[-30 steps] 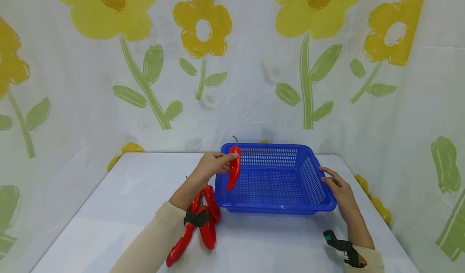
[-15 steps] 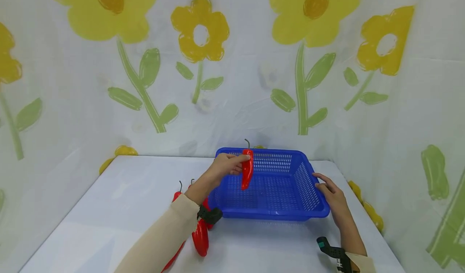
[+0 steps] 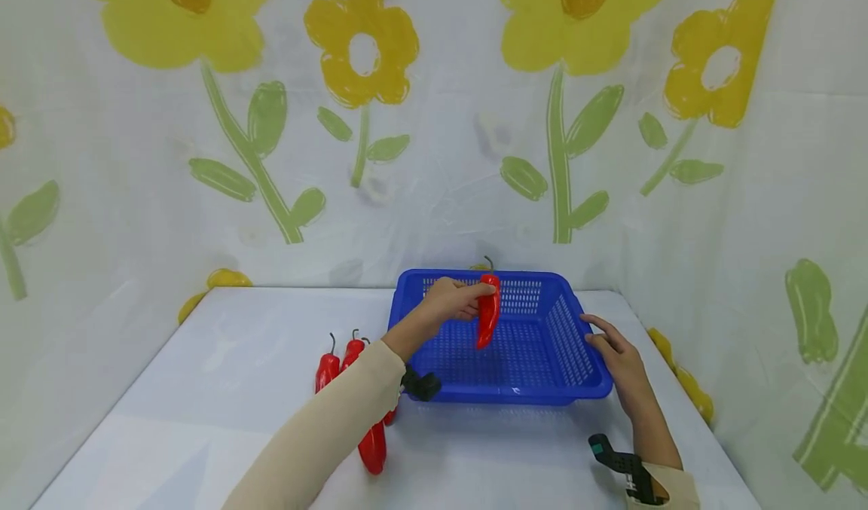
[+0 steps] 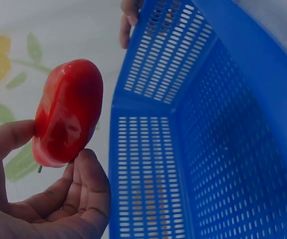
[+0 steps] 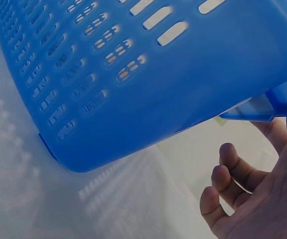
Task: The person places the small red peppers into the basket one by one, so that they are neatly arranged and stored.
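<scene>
Between the thumb and fingers of my left hand point(image 3: 450, 299) is a red pepper point(image 3: 487, 322), stem up, held over the blue plastic basket point(image 3: 502, 395). The left wrist view shows that pepper point(image 4: 69, 114) close up, pinched from both sides and apart from the basket wall. At the basket's right side, my right hand point(image 3: 622, 363) holds the rim with thumb and forefinger. Its other fingers hang loosely curled under the rim in the right wrist view. No pepper shows on the visible part of the basket's floor.
Several more red peppers point(image 3: 372, 448) lie on the white table point(image 3: 224, 389) left of the basket, partly hidden by my left sleeve point(image 3: 325, 427). A flower-printed cloth point(image 3: 441, 156) hangs close behind the basket and along the right side.
My left hand has carried the pepper to the right, from the basket's left side toward its middle. The right hand has stayed at the basket's rim.
</scene>
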Demonstrator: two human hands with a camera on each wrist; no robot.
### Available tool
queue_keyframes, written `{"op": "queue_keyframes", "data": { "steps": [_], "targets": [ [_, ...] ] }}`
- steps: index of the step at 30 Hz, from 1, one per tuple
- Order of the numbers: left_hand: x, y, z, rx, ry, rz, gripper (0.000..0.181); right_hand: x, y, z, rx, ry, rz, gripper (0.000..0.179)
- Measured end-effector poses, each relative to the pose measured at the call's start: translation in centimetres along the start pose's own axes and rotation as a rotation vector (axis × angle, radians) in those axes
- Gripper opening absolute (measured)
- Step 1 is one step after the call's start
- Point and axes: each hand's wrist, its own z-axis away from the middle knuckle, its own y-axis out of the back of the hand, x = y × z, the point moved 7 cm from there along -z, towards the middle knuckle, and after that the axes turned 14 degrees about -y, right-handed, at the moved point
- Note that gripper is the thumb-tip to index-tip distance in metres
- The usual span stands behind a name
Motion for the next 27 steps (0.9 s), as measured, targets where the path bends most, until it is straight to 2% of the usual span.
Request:
{"op": "queue_keyframes", "data": {
  "steps": [7, 15, 20, 27],
  "targets": [
    [-0.8, -2.1, -1.6, 0.011, 0.031, 0.001, 0.047, 0.2, 0.2, -0.3, 0.012, 0.003, 0.004, 0.051],
    [-0.8, -4.8, -2.8, -0.049, 0.040, 0.052, 0.043, 0.1, 0.5, -0.5, 0.018, 0.015, 0.005, 0.050],
    [-1.0, -5.9, -3.6, -0.051, 0.061, 0.106, 0.042, 0.1, 0.5, -0.5, 0.014, 0.007, -0.002, 0.049],
    [-1.9, -6.9, -4.5, -0.097, 0.107, 0.159, 0.049, 0.0, 0.1, -0.4, 0.007, -0.002, 0.000, 0.050]
  ]
}}
